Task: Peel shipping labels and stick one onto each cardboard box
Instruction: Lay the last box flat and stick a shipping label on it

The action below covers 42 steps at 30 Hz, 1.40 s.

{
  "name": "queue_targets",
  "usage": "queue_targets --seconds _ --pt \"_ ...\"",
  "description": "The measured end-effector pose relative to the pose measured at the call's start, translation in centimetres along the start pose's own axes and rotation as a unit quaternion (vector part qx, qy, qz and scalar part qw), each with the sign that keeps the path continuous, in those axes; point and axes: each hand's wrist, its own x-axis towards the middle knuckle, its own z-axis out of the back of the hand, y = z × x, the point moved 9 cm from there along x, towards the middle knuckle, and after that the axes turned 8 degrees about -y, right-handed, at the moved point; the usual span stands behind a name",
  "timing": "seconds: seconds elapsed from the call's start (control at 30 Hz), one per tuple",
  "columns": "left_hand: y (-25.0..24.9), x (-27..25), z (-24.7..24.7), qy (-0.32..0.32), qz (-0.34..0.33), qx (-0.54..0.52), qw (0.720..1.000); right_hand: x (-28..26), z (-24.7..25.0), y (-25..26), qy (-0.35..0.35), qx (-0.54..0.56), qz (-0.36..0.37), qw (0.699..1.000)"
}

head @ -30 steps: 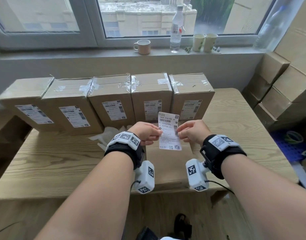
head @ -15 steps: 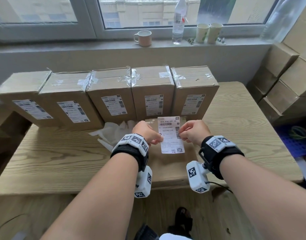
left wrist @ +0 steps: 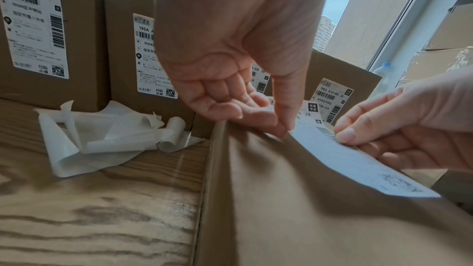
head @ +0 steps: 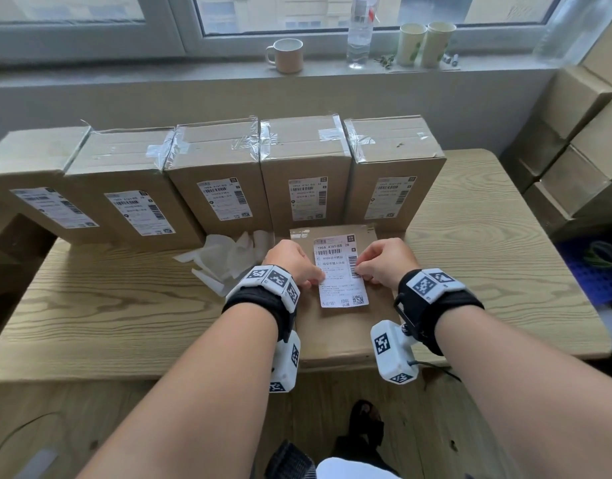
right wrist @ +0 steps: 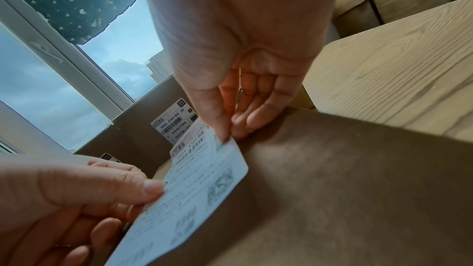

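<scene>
A white shipping label [head: 339, 271] hangs just over the flat top of a cardboard box [head: 342, 335] lying at the table's front edge. My left hand [head: 294, 262] pinches the label's left edge between thumb and forefinger [left wrist: 282, 128]. My right hand [head: 384, 261] pinches the right edge [right wrist: 226, 135]. In the wrist views the label [right wrist: 194, 185] slopes down toward the box face [left wrist: 307, 219], its far end lifted. Several labelled boxes [head: 225, 174] stand in a row behind.
Crumpled white backing papers [head: 225, 261] lie left of the flat box on the wooden table [head: 90, 305]. A mug [head: 286, 55], a bottle [head: 359, 32] and two paper cups [head: 427, 43] stand on the sill. More cartons [head: 581, 140] are stacked at right.
Both hands have lowered the label from upright in the air down and forward to just over the flat box's top.
</scene>
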Motion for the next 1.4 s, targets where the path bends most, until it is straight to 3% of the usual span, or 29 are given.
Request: queue_targets --seconds 1.0,1.13,1.3,1.4 --pt "-0.3 1.8 -0.5 -0.001 -0.018 0.146 0.989 0.2 0.0 1.1 0.015 -0.144 0.036 0.989" --pt "-0.9 2.1 -0.5 0.004 -0.028 0.155 0.988 1.1 0.2 1.2 0.008 -0.119 0.030 0.992" --pt "-1.6 2.7 1.1 -0.067 -0.026 0.154 0.985 2.5 2.2 2.0 -0.058 -0.105 0.043 0.992" --pt "-1.8 3.2 1.6 -0.126 -0.024 0.142 0.982 3.1 1.8 1.9 -0.045 -0.142 0.044 0.988"
